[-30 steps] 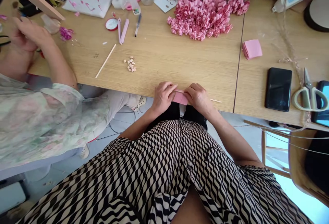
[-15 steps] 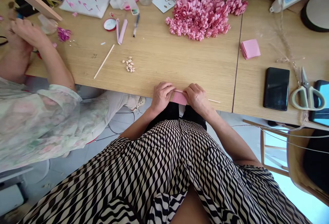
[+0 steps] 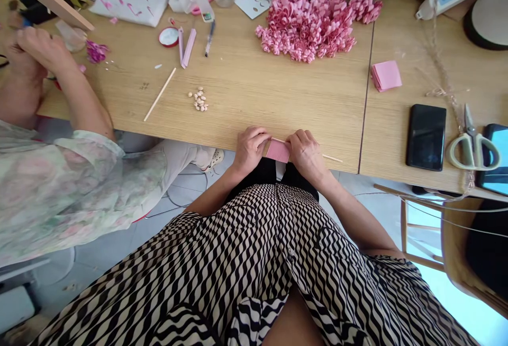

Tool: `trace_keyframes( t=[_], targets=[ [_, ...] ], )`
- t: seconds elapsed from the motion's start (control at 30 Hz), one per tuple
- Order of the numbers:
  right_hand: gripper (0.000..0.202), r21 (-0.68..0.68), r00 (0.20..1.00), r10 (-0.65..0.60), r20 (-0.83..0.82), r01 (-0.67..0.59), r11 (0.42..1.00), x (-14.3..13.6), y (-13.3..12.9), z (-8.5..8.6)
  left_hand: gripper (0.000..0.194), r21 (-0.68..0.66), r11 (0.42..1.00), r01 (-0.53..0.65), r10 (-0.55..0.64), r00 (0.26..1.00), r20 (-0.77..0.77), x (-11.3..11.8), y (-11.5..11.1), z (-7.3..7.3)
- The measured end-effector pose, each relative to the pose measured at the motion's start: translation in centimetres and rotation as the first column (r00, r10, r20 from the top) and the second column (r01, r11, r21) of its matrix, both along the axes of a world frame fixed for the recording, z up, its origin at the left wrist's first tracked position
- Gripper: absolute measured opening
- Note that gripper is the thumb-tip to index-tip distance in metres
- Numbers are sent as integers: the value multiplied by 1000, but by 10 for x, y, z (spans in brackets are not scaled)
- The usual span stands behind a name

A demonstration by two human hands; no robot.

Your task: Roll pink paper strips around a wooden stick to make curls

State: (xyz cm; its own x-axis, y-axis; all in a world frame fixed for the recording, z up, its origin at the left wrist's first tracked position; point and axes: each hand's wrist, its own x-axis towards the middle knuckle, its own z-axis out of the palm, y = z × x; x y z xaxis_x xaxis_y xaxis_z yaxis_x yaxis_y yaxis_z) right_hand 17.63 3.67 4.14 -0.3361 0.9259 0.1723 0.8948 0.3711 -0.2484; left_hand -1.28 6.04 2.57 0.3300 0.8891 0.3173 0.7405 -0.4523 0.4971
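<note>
At the table's (image 3: pixel 234 116) near edge, the person's left hand (image 3: pixel 250 150) and right hand (image 3: pixel 305 153) sit side by side with a small gap between them, fingertips turned toward each other. The left hand has its fingers bent and drawn together with the thumb; the right hand curls likewise, its back facing up. Both hands overlap the table's edge in view. The left forearm (image 3: pixel 214 192) and right forearm (image 3: pixel 351 208) slant inward to the table, elbows apart, each bare below its sleeve, wrists nearly straight.
</note>
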Motion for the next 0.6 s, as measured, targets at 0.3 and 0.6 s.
trace_keyframes(
  t=[0.3, 0.6],
  targets=[
    [27, 1, 1000, 6, 0, -6, 1000, -4, 2, 1, 28, 10, 1000, 19, -19, 1000, 7, -2, 1, 0],
    [26, 48, 999, 15, 45, -17, 999, -8, 6, 4, 23, -4, 1000, 28, -28, 999, 43, -2, 5, -1]
  ],
)
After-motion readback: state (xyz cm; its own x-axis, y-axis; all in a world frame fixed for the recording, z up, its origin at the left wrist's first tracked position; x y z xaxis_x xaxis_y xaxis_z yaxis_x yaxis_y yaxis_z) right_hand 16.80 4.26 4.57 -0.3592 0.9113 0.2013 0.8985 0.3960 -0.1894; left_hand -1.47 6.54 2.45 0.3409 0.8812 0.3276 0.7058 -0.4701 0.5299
